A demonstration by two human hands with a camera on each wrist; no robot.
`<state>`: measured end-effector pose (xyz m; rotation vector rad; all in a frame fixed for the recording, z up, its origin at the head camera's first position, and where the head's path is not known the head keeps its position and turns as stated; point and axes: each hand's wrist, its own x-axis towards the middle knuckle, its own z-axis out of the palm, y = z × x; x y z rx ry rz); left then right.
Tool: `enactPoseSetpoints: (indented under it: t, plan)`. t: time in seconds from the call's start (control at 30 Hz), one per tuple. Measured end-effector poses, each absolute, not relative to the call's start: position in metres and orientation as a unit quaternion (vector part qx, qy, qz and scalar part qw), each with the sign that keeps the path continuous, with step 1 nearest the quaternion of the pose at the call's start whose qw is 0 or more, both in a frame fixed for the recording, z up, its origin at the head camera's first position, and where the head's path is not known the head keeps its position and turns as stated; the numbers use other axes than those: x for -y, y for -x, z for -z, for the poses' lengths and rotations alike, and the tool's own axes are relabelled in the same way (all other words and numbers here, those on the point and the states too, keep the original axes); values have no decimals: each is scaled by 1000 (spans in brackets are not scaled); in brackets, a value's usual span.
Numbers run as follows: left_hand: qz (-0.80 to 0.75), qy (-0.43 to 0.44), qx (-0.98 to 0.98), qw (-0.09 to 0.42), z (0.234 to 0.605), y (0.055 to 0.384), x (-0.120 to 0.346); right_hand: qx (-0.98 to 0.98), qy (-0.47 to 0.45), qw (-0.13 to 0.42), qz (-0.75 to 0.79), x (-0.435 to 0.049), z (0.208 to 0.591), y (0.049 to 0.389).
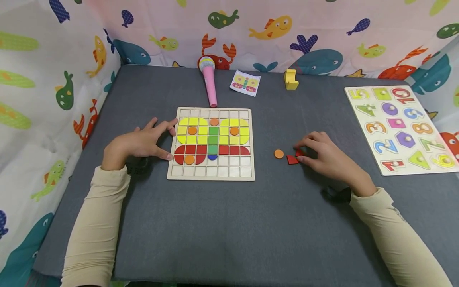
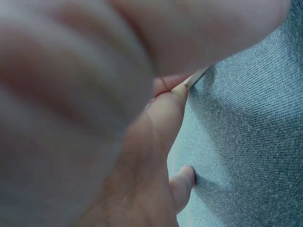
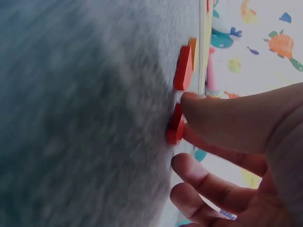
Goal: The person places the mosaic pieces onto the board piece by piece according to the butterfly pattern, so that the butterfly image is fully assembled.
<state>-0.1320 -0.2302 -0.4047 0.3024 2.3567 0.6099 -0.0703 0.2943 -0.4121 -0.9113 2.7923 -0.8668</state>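
Observation:
A wooden grid board (image 1: pixel 211 176) carries flat yellow, red, green, orange and blue tiles laid out as a butterfly. At its left edge, my left hand (image 1: pixel 134 143) touches the frame with thumb and fingertips spread, gripping nothing. My right hand (image 1: pixel 330 159) is low over the cloth to the right of the board. Its thumb and index finger pinch a small red tile (image 3: pixel 175 128), partly hidden by the fingers in the head view. Just left of those fingertips lies a red square tile (image 1: pixel 292 160), with an orange round tile (image 1: pixel 279 154) beyond it.
Behind the board lie a pink toy microphone (image 1: pixel 209 83), a card with a butterfly picture (image 1: pixel 245 83) and a yellow block (image 1: pixel 291 79). A number and shape puzzle board (image 1: pixel 385 169) lies at the right. Sea-animal print curtains (image 1: pixel 244 44) border the grey table (image 1: pixel 215 235).

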Motion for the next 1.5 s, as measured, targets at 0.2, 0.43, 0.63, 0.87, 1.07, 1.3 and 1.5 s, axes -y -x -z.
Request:
enactPoseSetpoints:
  t: [0.2,0.43,0.63,0.87,1.07,1.3,1.5]
  plan:
    - [-235,-112,-905,337,431,146,246,-914,290,43,279,-301,413,71]
    - [-240,-118,-905,332,416,137,238,-923,272,51,266,-299,413,73]
    - [-234,-114,-904,338,417,138,237,-923,267,64,269,-298,414,73]
    - [-226,-113,-906,340,432,147,242,-924,266,71,267,-296,414,74]
    - [-230,-112,-907,334,430,146,242,-914,270,79,292,-293,411,69]
    - [-232,-119,-905,335,418,140,237,-898,307,85,304,-285,412,71]
    - [-241,-116,-903,337,407,134,232,-893,327,80,300,-280,412,76]
